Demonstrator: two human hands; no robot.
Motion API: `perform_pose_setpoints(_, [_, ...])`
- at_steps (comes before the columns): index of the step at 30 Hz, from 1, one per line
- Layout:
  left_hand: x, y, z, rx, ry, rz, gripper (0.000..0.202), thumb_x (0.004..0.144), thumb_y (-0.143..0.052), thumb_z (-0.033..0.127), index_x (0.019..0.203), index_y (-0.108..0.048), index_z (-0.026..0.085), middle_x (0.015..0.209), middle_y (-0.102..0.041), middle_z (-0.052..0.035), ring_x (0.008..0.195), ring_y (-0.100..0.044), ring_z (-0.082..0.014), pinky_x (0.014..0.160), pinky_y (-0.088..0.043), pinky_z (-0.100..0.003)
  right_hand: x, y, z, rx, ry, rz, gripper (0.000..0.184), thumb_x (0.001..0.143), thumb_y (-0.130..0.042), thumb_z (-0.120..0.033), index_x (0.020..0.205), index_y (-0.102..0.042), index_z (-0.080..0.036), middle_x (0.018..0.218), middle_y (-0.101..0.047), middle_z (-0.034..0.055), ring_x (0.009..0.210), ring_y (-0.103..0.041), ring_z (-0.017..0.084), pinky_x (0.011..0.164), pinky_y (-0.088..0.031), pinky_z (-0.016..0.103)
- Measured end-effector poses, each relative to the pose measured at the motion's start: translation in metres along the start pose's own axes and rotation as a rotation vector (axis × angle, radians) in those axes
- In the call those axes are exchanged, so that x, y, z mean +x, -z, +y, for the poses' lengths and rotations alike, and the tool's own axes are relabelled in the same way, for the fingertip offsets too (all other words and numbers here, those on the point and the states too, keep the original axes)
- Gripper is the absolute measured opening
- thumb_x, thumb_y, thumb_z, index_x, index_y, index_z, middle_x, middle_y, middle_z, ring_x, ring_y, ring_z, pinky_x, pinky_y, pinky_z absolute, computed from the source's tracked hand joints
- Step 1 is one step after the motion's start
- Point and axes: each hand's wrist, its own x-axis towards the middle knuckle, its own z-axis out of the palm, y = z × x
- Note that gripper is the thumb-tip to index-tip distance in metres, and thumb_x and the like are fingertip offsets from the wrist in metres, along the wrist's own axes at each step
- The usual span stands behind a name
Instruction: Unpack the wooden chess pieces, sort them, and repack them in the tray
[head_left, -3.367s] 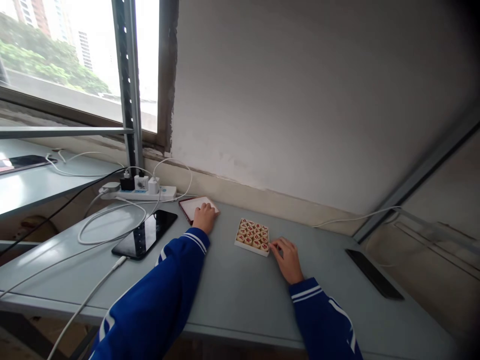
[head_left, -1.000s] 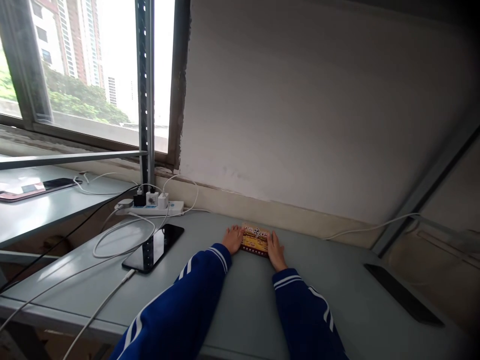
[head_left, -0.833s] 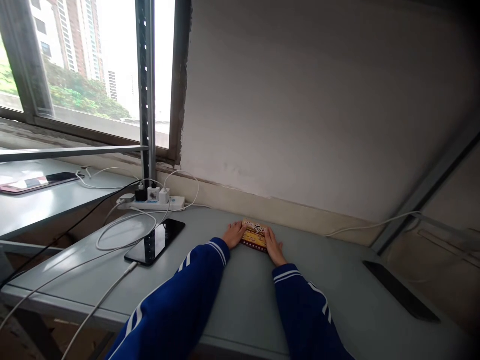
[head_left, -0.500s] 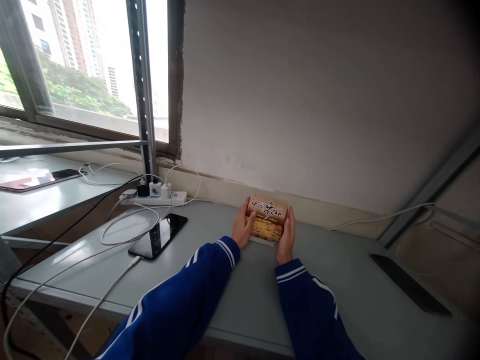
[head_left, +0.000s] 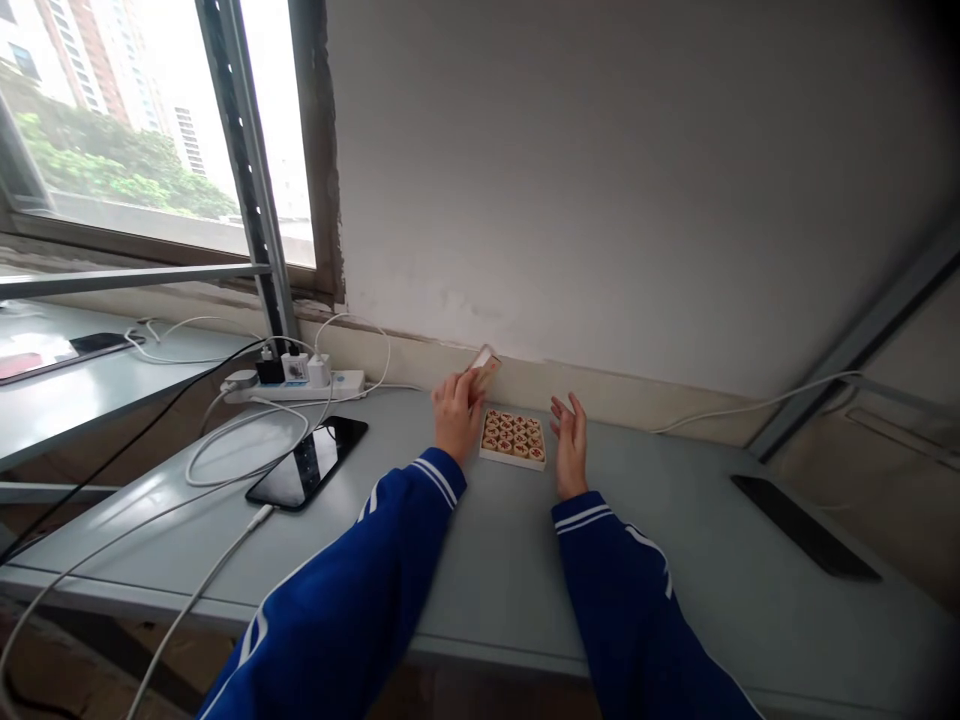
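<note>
On the grey table lies a white box base filled with rows of round Chinese chess pieces, their marked faces up. My left hand is closed around the box lid, tilted on edge beyond the base's left corner. Mostly the lid's pale inside and one side show; its printed top is turned from view. My right hand is just right of the base, fingers apart, holding nothing.
A black phone with a white charging cable lies at left. Behind it, a power strip carries several plugs. A dark flat strip is on the right. A metal post stands by the window.
The printed lid has come off the box, uncovering the chess pieces. My left hand has carried it up and left; my right hand has let go. The view has shifted slightly.
</note>
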Motion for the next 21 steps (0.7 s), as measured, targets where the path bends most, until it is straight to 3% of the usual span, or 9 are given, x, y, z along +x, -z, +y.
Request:
perform_pose_setpoints(4, [-0.001, 0.001, -0.027, 0.361, 0.050, -0.179, 0.040, 0.081, -0.037, 0.013, 0.120, -0.043, 0.021, 0.107, -0.050, -0.0116, 0.100, -0.043, -0.0259, 0.087, -0.030, -0.043, 0.008, 0.010, 0.020, -0.150, -0.031, 0.092, 0.047, 0.081, -0.037, -0.048, 0.120, -0.040, -0.021, 0.113, -0.054, 0.0098, 0.104, -0.049, 0.017, 0.087, -0.037, 0.034])
perform_pose_setpoints(7, [-0.007, -0.005, -0.042, 0.482, 0.087, -0.269, 0.049, 0.077, -0.034, 0.006, 0.125, -0.037, 0.017, 0.110, -0.048, -0.0142, 0.103, -0.041, -0.0270, 0.090, -0.027, -0.045, 0.011, 0.015, 0.027, -0.205, -0.031, 0.145, 0.047, 0.081, -0.036, -0.048, 0.116, -0.043, -0.018, 0.107, -0.057, 0.0099, 0.098, -0.051, 0.017, 0.084, -0.038, 0.033])
perform_pose_setpoints(9, [-0.010, -0.011, -0.046, 0.500, 0.090, -0.270, 0.051, 0.077, -0.035, 0.007, 0.127, -0.034, 0.013, 0.119, -0.042, -0.0168, 0.110, -0.037, -0.0286, 0.094, -0.021, -0.048, 0.013, 0.016, 0.030, -0.234, -0.024, 0.169, 0.046, 0.081, -0.035, -0.047, 0.113, -0.045, -0.017, 0.104, -0.058, 0.0099, 0.096, -0.052, 0.017, 0.084, -0.038, 0.032])
perform_pose_setpoints(12, [-0.014, -0.020, -0.043, 0.397, 0.031, -0.298, 0.050, 0.078, -0.035, 0.011, 0.128, -0.031, 0.013, 0.126, -0.037, -0.0158, 0.114, -0.033, -0.0278, 0.095, -0.021, -0.048, 0.014, 0.018, 0.037, -0.313, -0.003, 0.156, 0.043, 0.080, -0.036, -0.046, 0.107, -0.050, -0.015, 0.102, -0.058, 0.0103, 0.095, -0.052, 0.017, 0.086, -0.037, 0.033])
perform_pose_setpoints(17, [-0.018, -0.036, -0.038, -0.013, -0.035, -0.456, 0.034, 0.079, -0.031, 0.013, 0.111, -0.043, 0.008, 0.106, -0.049, -0.0132, 0.101, -0.044, -0.0200, 0.090, -0.035, -0.035, 0.021, 0.023, 0.064, -0.367, -0.094, -0.049, 0.047, 0.076, -0.038, -0.051, 0.104, -0.055, -0.016, 0.110, -0.057, 0.0106, 0.103, -0.050, 0.021, 0.093, -0.035, 0.036])
perform_pose_setpoints(21, [-0.021, -0.049, -0.043, -0.177, 0.161, -0.586, 0.038, 0.084, -0.028, 0.027, 0.117, -0.038, 0.008, 0.113, -0.048, -0.0152, 0.107, -0.044, -0.0210, 0.093, -0.034, -0.036, 0.027, 0.028, 0.078, -0.319, -0.219, -0.217, 0.060, 0.074, -0.041, -0.058, 0.120, -0.046, -0.020, 0.125, -0.048, 0.0093, 0.115, -0.043, 0.021, 0.099, -0.030, 0.038])
